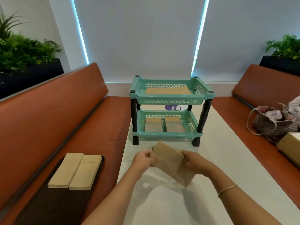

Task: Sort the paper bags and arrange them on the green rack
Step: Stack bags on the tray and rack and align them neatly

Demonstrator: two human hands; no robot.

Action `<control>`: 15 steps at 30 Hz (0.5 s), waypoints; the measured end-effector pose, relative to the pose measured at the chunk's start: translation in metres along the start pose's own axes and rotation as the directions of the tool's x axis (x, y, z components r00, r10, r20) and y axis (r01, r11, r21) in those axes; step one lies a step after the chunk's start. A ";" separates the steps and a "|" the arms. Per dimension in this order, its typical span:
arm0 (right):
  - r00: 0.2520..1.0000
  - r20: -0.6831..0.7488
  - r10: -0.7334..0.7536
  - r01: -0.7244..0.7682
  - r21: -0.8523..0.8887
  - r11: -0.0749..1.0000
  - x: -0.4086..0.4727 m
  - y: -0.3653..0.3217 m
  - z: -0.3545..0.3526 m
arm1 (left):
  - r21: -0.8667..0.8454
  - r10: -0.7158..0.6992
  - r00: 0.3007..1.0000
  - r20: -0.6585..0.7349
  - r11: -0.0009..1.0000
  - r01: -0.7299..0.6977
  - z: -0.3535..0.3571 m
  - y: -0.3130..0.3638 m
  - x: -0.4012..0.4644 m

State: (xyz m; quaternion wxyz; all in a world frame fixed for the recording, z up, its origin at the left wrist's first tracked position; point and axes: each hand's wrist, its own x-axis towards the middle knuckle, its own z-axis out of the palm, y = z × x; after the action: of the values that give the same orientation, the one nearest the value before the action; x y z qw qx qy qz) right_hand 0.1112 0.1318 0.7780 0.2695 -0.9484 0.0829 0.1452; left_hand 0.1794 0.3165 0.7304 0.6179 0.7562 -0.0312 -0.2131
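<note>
On the far left a dark planter (30, 73) of leafy plants stands behind the back of an orange bench (68, 114). On that bench's seat lies a dark tray (53, 203) carrying two stacks of flat paper bags (75, 170), side by side and touching, their long axes running away from the camera and leaning slightly right.

The left hand (143, 159) has its fingers curled onto the left edge of a small bundle of brown paper bags (170, 163), pinching it. The bundle is held just above the white table (219, 159), in front of the rack; its long axis runs diagonally, the far end pointing up-left toward the rack's left foot and the near end down-right. The right hand (194, 161) grips the bundle's right side, thumb on top and fingers wrapped under; a thin bracelet (227, 190) sits on that wrist.

Beyond the hands stands the green rack (170, 109), two perforated trays on dark posts. The upper tray holds flat bags laid crosswise; the lower tray holds two piles side by side, long axes pointing away.

Pale roller blinds (139, 38) with bright light strips at their edges close off the back. On the right, a second orange bench (266, 88) carries a patterned handbag (274, 125) and a cardboard box (290, 145), with another planter (280, 62) behind.
</note>
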 end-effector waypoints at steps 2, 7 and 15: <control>0.995 0.074 0.068 -0.088 0.323 0.942 0.003 0.004 -0.014 | -0.285 -0.060 0.998 -0.011 0.957 0.054 0.005 0.021 0.009; 0.952 0.209 0.224 -0.288 0.859 0.423 0.032 0.003 -0.034 | -0.179 -0.163 0.973 0.164 0.965 0.191 0.043 0.054 0.033; 0.946 0.048 0.320 -0.227 0.804 0.549 0.110 -0.025 -0.056 | 0.155 -0.100 0.962 -0.254 0.978 0.143 0.024 0.098 0.078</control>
State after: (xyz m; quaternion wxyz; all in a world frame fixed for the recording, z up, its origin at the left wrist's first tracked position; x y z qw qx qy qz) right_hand 0.2342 0.1136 0.8005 0.6350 -0.7071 0.2996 0.0832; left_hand 0.2627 0.2476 0.7981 0.5352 0.8276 0.0735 -0.1522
